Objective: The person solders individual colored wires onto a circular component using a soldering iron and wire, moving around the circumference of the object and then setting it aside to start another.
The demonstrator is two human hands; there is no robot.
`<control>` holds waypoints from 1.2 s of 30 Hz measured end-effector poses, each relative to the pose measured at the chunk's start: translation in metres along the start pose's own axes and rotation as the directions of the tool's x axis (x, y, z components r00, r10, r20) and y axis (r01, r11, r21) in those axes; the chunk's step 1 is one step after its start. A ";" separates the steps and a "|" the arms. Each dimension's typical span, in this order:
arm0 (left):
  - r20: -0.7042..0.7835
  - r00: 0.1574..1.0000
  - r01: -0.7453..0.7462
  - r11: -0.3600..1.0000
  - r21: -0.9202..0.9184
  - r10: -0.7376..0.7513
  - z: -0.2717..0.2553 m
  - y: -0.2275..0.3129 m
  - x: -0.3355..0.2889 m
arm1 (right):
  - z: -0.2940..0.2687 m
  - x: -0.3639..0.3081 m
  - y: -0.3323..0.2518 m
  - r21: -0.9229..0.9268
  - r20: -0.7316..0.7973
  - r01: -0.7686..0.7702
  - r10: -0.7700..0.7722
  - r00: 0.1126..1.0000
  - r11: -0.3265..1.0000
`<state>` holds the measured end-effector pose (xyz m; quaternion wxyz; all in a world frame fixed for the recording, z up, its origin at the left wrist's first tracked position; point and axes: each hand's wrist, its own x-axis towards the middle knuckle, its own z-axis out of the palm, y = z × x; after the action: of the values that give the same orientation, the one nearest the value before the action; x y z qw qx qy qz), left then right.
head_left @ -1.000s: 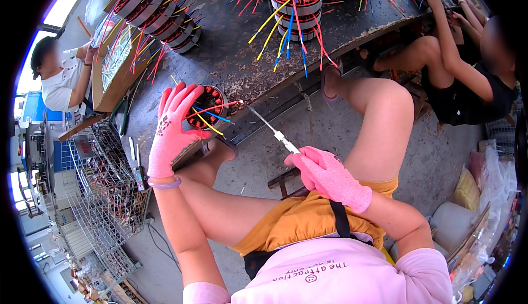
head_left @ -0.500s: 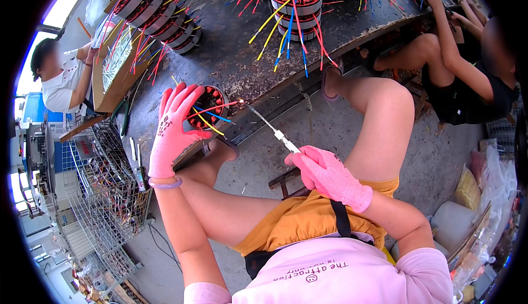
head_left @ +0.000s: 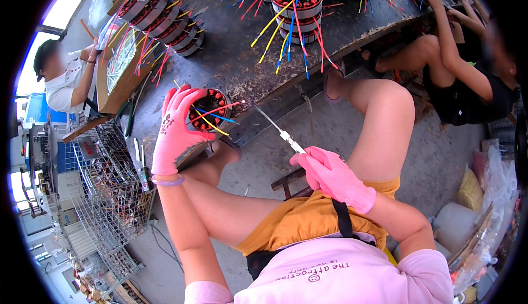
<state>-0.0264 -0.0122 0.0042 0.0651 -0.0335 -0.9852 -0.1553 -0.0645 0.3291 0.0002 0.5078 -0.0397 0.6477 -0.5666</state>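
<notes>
Pink knit gloves cover both hands. Left hand (head_left: 175, 131) grips a round wire-wound motor coil (head_left: 208, 110) at the dark counter (head_left: 242, 62) edge. Right hand (head_left: 333, 175) closes around a thin metal-tipped tool (head_left: 280, 133).

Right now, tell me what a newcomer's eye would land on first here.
The two pink-gloved hands: the left hand grips a round motor stator with coloured wires at the bench edge, and the right hand holds a thin needle-like tool pointed toward it. Beyond, stacked stators trail red, yellow and blue wires across the dark workbench.

Open gap btwn hands, wire leads (head_left: 217, 118) jut from stator (head_left: 208, 109), stator stacks (head_left: 294, 7) crowd bench rear
</notes>
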 end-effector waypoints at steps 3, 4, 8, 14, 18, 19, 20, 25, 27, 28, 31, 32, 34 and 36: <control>-0.035 0.999 -0.020 0.997 -0.081 0.017 0.007 -0.003 0.000 | -0.005 -0.006 0.004 0.002 -0.010 0.060 -0.060 0.998 0.998; -0.065 0.998 -0.024 0.993 -0.114 0.016 0.007 0.003 0.002 | -0.006 -0.010 0.000 0.001 -0.022 0.047 -0.047 0.999 0.999; -0.039 0.997 0.061 0.991 -0.119 -0.066 0.004 0.003 -0.004 | -0.010 -0.026 -0.010 0.034 -0.032 0.076 -0.075 0.997 0.996; -0.241 0.939 0.195 0.958 -0.213 -0.244 -0.093 0.013 -0.025 | -0.027 -0.039 -0.014 0.138 -0.013 0.227 -0.228 0.974 0.964; -0.346 0.898 0.108 0.897 -0.429 -0.273 -0.175 0.000 0.011 | -0.031 -0.044 -0.030 0.146 -0.030 0.273 -0.271 0.962 0.951; -0.357 0.890 0.101 0.888 -0.449 -0.282 -0.191 -0.007 0.024 | -0.031 -0.043 -0.033 0.140 -0.035 0.280 -0.278 0.960 0.950; -0.362 0.886 0.082 0.867 -0.492 -0.289 -0.197 -0.016 0.042 | -0.032 -0.042 -0.036 0.151 -0.056 0.284 -0.279 0.959 0.947; -0.391 0.878 0.113 0.913 -0.391 -0.276 -0.216 -0.054 0.110 | -0.033 -0.049 -0.045 0.152 -0.087 0.315 -0.305 0.948 0.937; -0.302 0.897 0.156 0.870 -0.467 -0.322 -0.212 -0.059 0.132 | -0.039 -0.051 -0.048 0.143 -0.118 0.321 -0.306 0.945 0.936; -0.353 0.885 0.137 0.893 -0.428 -0.305 -0.208 -0.064 0.141 | -0.042 -0.053 -0.049 0.136 -0.130 0.324 -0.307 0.943 0.936; -0.295 0.910 0.159 0.902 -0.401 -0.291 -0.199 -0.088 0.159 | -0.046 -0.051 -0.054 0.135 -0.150 0.324 -0.303 0.941 0.937; -0.268 0.915 0.185 0.904 -0.384 -0.301 -0.193 -0.097 0.159 | -0.047 -0.051 -0.054 0.137 -0.152 0.321 -0.300 0.942 0.937; -0.274 0.921 0.159 0.910 -0.382 -0.276 -0.190 -0.093 0.166 | -0.050 -0.049 -0.053 0.151 -0.147 0.336 -0.315 0.937 0.930; -0.261 0.929 0.153 0.913 -0.378 -0.263 -0.190 -0.089 0.169 | -0.052 -0.046 -0.052 0.159 -0.146 0.341 -0.319 0.936 0.927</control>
<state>-0.1791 -0.1479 0.1802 0.1928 0.0863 -0.9173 -0.3377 -0.1064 0.3756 0.0608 0.3676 -0.0681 0.6062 -0.7020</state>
